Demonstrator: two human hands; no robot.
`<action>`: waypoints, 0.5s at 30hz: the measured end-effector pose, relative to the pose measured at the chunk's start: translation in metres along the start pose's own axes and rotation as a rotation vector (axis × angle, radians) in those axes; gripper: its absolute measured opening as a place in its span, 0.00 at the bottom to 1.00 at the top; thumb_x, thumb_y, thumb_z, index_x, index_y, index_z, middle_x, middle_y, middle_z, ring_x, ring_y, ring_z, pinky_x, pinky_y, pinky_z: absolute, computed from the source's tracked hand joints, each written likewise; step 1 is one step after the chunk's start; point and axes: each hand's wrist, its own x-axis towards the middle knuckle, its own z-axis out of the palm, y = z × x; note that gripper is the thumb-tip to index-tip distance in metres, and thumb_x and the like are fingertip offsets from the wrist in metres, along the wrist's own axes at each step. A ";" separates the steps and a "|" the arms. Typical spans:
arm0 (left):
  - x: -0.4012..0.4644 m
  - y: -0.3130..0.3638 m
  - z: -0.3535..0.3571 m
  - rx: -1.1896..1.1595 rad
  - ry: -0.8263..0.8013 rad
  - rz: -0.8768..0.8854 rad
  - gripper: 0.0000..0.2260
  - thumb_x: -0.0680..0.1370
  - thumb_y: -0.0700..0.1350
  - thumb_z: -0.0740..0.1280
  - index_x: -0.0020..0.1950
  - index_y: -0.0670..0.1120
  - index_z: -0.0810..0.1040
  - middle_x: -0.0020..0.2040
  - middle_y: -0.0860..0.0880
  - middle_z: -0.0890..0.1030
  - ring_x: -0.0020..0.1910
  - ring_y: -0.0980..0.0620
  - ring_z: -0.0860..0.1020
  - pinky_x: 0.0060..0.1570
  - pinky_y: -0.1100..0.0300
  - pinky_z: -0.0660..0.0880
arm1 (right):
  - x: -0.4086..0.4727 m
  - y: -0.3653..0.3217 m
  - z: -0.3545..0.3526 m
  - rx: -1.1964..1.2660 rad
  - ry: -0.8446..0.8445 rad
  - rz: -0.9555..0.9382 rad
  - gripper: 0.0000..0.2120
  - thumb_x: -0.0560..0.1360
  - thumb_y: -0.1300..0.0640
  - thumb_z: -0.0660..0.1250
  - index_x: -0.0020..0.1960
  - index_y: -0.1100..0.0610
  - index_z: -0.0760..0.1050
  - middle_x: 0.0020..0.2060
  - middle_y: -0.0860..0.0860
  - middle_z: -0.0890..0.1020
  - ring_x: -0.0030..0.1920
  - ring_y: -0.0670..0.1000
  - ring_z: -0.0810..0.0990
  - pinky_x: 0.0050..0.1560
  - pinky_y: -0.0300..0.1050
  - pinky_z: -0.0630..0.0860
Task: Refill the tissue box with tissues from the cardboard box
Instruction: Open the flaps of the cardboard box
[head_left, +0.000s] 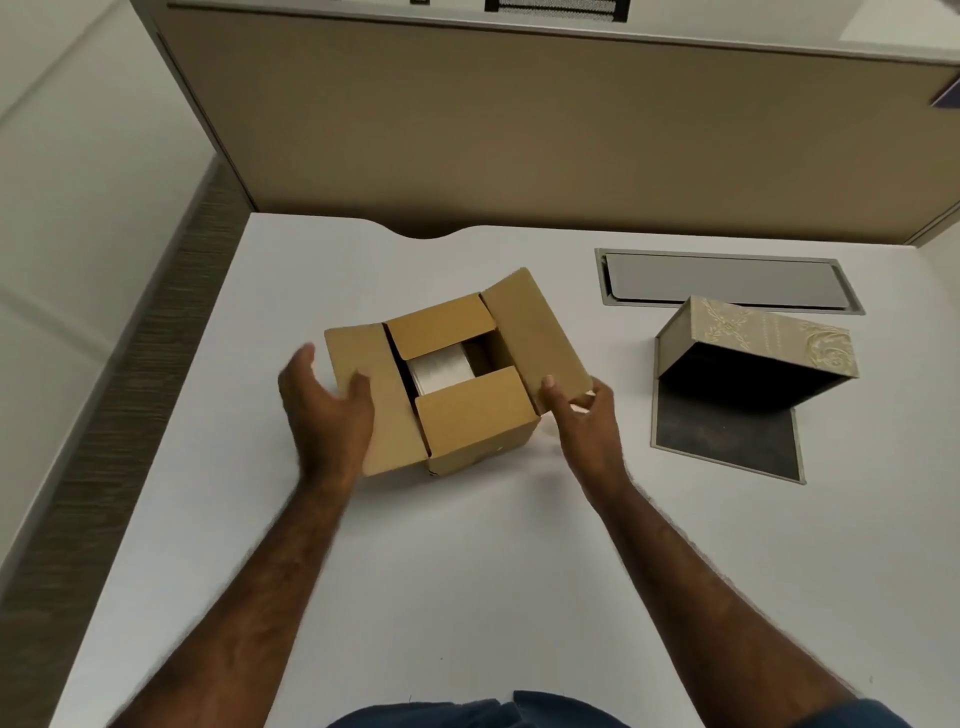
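While the carton (457, 384) sits on the white desk (467, 561) with its flaps partly spread, it is flanked by both hands. The left hand (324, 410) is held open, fingers loosely curved and spread, and its thumb is pressed onto the carton's left flap (363, 374), which is folded outward; the palm is placed just beside that flap's outer edge, and no grip is closed around anything. The right hand (587, 415) is pinched on the near corner of the carton's right flap (535, 343), with the thumb laid on the flap's upper face and the fingers tucked beneath it; how tightly it is held cannot be told. That flap is raised and tilted outward. Two smaller inner flaps, one at the carton's far side and one at its near side, are still folded partly inward, and between them a white stack of tissues (441, 371) is seen inside the carton.

Well apart from the carton, to its right, the tissue box (769, 343) is tilted on one edge, its patterned beige face turned upward and its dark inside exposed; its hinged base panel (727, 436) is laid flat on the desk. Beyond the tissue box, further from the carton, a grey cable hatch (727, 280) is set into the desk.
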 end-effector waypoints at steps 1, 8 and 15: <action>0.007 0.006 -0.001 0.051 -0.005 0.153 0.31 0.78 0.48 0.75 0.78 0.46 0.67 0.75 0.43 0.73 0.73 0.47 0.72 0.62 0.77 0.65 | 0.000 -0.004 -0.002 -0.074 0.071 -0.059 0.42 0.76 0.29 0.72 0.81 0.48 0.62 0.70 0.50 0.78 0.65 0.53 0.81 0.57 0.47 0.79; 0.055 0.043 0.020 0.636 -0.587 0.538 0.48 0.74 0.66 0.74 0.85 0.48 0.55 0.85 0.44 0.61 0.84 0.42 0.57 0.83 0.41 0.52 | -0.011 -0.051 0.001 -0.603 0.267 -1.049 0.36 0.79 0.36 0.74 0.76 0.60 0.73 0.71 0.59 0.79 0.72 0.57 0.75 0.74 0.50 0.72; 0.076 0.054 0.029 0.812 -0.752 0.487 0.40 0.79 0.62 0.70 0.83 0.45 0.59 0.80 0.42 0.69 0.75 0.39 0.70 0.75 0.41 0.66 | -0.005 -0.070 0.036 -1.230 -0.528 -0.846 0.50 0.76 0.26 0.68 0.86 0.54 0.58 0.83 0.54 0.69 0.85 0.57 0.62 0.87 0.57 0.55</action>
